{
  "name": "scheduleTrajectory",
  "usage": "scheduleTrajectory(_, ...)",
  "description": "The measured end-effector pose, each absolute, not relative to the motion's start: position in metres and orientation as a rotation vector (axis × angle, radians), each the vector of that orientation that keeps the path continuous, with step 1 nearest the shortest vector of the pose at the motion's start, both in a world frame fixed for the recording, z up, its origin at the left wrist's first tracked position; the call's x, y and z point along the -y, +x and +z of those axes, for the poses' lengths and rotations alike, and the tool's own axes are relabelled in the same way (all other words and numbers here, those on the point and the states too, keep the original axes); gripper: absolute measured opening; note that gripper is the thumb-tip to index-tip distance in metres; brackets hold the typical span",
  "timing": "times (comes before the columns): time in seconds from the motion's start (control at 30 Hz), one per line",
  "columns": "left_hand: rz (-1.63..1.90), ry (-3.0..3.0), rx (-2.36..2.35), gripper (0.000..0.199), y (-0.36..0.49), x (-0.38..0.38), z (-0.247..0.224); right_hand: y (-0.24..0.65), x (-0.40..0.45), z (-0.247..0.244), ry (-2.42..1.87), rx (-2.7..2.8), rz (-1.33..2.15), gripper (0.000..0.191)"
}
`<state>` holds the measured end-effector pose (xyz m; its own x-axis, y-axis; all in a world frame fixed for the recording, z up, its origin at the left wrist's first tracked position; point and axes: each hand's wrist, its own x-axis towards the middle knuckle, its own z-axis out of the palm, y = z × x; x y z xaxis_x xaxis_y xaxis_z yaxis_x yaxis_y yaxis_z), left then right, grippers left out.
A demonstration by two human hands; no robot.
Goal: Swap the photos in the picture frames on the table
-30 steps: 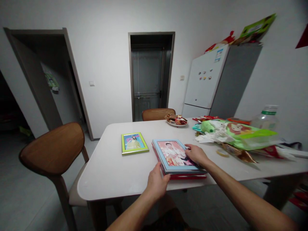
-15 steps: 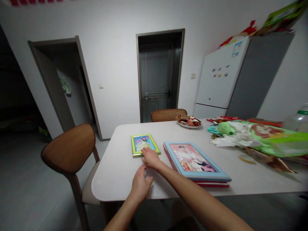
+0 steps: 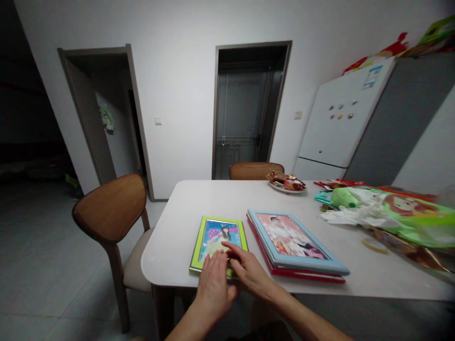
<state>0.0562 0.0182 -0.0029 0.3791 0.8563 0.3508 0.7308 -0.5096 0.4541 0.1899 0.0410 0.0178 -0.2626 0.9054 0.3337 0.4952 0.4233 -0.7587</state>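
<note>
A green-framed picture [image 3: 199,241] lies flat on the white table [image 3: 167,237] near its front edge. Over its lower part is my left hand [image 3: 215,282], fingers stretched out and close together. My right hand [image 3: 247,270] rests at the picture's lower right, its fingers extended and touching or almost touching the left hand. Neither hand is wrapped round anything. To the right of the picture, a blue-framed picture [image 3: 291,237] lies on top of a red-edged one [image 3: 309,275].
Wooden chairs stand at the left [image 3: 113,208] and behind the table [image 3: 256,170]. A plate of wrapped items [image 3: 287,182] sits at the back. Green packaging [image 3: 408,213], white tissue [image 3: 355,215] and a tape roll [image 3: 374,245] lie at the right.
The green-framed picture has moved nearer to the table's front edge. Both hands are now closer together at its lower part, and the camera view has shifted slightly left.
</note>
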Motion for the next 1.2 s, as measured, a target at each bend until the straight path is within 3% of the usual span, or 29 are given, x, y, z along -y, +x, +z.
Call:
scheduleTrajectory(0.1, 0.678, 2.523, -1.278, 0.066, 0.065, -0.004, -0.001, 0.202, -0.033, 0.025, -1.224, 1.689, 0.657, 0.041)
scheduleTrajectory(0.3, 0.663, 2.605, -1.192, 0.051, 0.06, 0.003, 0.012, 0.222, -0.035, 0.036, -1.192, 1.529, 0.605, 0.034)
scheduleTrajectory(0.57, 1.5, 1.873, -1.314, 0.041, 0.041, -0.01, 0.064, 0.2, -0.041, 0.035, -1.196, 1.607, 0.576, 0.038)
scheduleTrajectory(0.7, 1.672, 1.56, -1.265, 0.047, 0.026, -0.012, 0.07, 0.176, -0.044, 0.013, -1.201, 1.787, 0.606, 0.04)
scheduleTrajectory(0.97, 1.562, 1.34, -1.316, 0.048, -0.005, -0.009, 0.028, 0.178, -0.042, 0.011, -1.274, 1.96, 0.439, 0.038)
scheduleTrajectory(1.1, 1.325, 1.477, -1.432, 0.039, -0.004, -0.001, 0.007, 0.184, -0.04, 0.015, -1.328, 2.09, 0.28, 0.033)
scheduleTrajectory(1.2, 1.208, 1.657, -1.647, 0.043, -0.001, 0.002, -0.006, 0.188, -0.039, 0.013, -1.383, 2.145, 0.21, 0.033)
